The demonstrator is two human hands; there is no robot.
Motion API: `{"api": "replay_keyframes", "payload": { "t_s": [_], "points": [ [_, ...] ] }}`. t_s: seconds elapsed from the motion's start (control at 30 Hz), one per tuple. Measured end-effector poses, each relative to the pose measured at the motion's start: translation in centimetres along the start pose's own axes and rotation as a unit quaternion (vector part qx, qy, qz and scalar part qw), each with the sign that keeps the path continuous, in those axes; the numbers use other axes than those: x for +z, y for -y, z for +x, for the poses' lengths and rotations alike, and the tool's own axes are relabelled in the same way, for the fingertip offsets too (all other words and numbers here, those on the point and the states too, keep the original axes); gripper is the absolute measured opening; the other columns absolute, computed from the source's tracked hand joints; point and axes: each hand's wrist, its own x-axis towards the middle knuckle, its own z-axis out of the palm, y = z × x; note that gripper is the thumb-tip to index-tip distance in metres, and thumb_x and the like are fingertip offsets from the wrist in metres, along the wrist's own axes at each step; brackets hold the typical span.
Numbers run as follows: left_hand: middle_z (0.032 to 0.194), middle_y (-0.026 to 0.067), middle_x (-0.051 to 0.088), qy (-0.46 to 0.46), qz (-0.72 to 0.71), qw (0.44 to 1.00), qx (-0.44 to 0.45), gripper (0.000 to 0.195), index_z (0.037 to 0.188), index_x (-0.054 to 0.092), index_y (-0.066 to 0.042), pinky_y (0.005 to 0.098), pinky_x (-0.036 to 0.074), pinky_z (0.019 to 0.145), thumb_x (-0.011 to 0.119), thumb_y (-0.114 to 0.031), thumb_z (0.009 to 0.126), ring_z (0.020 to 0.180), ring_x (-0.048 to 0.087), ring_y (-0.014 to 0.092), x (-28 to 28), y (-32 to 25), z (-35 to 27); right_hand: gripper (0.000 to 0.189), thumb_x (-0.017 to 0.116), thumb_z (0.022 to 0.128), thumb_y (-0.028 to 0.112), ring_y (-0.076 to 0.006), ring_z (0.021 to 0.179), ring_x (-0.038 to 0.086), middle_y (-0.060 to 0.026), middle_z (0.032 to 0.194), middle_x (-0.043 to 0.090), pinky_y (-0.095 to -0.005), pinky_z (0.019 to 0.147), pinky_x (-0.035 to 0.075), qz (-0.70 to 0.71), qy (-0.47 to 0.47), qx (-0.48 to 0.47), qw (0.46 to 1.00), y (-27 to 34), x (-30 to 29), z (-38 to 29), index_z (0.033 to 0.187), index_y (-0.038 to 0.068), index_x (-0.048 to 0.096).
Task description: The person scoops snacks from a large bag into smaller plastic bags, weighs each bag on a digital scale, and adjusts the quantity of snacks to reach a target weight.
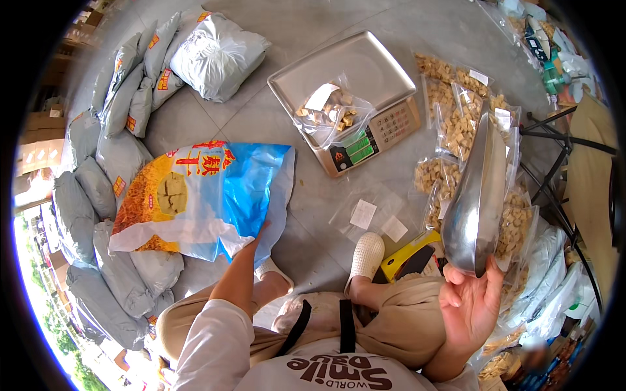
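Observation:
My right hand (469, 305) grips a shiny metal scoop (472, 210) at its rounded lower end, with the scoop pointing away from me. Nothing lies in the visible part of the scoop. A large printed plastic bag (195, 195) in blue, white and orange lies to my left, its mouth facing right. My left forearm reaches to that mouth; only the wrist area (252, 247) shows, and folds of plastic hide the fingers. On the steel tray of a digital scale (347, 73) rests a clear plastic bag of tan cubes (337, 112) bearing a white label.
Grey filled mailing bags (117, 161) line the left side, with a larger white sack (217, 56) beyond. Filled clear bags (459, 122) lie at right beside black metal legs (552, 141). Flat clear bags with labels (364, 215) and a yellow-black object (411, 256) lie near my right foot.

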Motion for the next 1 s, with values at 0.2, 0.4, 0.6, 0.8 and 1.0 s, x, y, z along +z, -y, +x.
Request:
{"api": "replay_keyframes", "payload": {
  "t_s": [0.2, 0.4, 0.6, 0.8, 1.0],
  "points": [
    [0.108, 0.0141, 0.053, 0.000, -0.033, 0.999, -0.023, 0.045, 0.118, 0.042, -0.003, 0.0361, 0.041, 0.087, 0.057, -0.003, 0.076, 0.101, 0.050, 0.031, -0.7, 0.8, 0.2, 0.028, 0.036, 0.093, 0.027, -0.0188, 0.077, 0.044, -0.0052, 0.098, 0.054, -0.0247, 0.048, 0.041, -0.040, 0.063, 0.032, 0.997, 0.1, -0.4, 0.2, 0.111, 0.009, 0.048],
    [0.107, 0.0134, 0.053, 0.003, -0.070, 0.997, -0.043, 0.043, 0.117, 0.042, -0.003, 0.0351, 0.042, 0.085, 0.057, -0.003, 0.076, 0.100, 0.050, 0.029, -0.8, 1.2, 0.0, 0.029, 0.036, 0.093, 0.027, -0.0190, 0.077, 0.045, -0.0054, 0.104, 0.054, -0.0245, 0.048, 0.041, -0.040, 0.054, 0.027, 0.997, 0.2, -0.7, -0.1, 0.113, 0.010, 0.047],
    [0.107, 0.0126, 0.053, 0.004, -0.108, 0.992, -0.069, 0.042, 0.116, 0.043, -0.003, 0.0340, 0.043, 0.083, 0.057, -0.003, 0.077, 0.098, 0.051, 0.028, 0.3, 1.3, -1.6, 0.029, 0.036, 0.093, 0.026, -0.0191, 0.077, 0.045, -0.0056, 0.105, 0.054, -0.0246, 0.049, 0.041, -0.052, 0.056, 0.021, 0.997, 0.4, -0.6, -0.3, 0.113, 0.010, 0.047],
    [0.107, 0.0119, 0.053, 0.003, -0.163, 0.982, -0.099, 0.040, 0.115, 0.044, -0.003, 0.0330, 0.045, 0.081, 0.057, -0.003, 0.077, 0.097, 0.052, 0.026, 0.9, 0.8, -2.1, 0.030, 0.036, 0.092, 0.026, -0.0189, 0.076, 0.045, -0.0064, 0.105, 0.053, -0.0247, 0.049, 0.042, -0.060, 0.026, 0.034, 0.997, 0.5, -0.6, -0.4, 0.116, 0.010, 0.044],
    [0.106, 0.0111, 0.053, 0.021, -0.262, 0.954, -0.146, 0.039, 0.114, 0.044, -0.003, 0.0319, 0.046, 0.079, 0.057, -0.003, 0.078, 0.095, 0.053, 0.025, 0.8, -0.9, -0.8, 0.031, 0.037, 0.092, 0.026, -0.0193, 0.077, 0.045, -0.0085, 0.107, 0.052, -0.0250, 0.049, 0.043, -0.028, 0.044, 0.022, 0.998, 0.3, -0.4, -0.5, 0.118, 0.009, 0.043]
  ]
}}
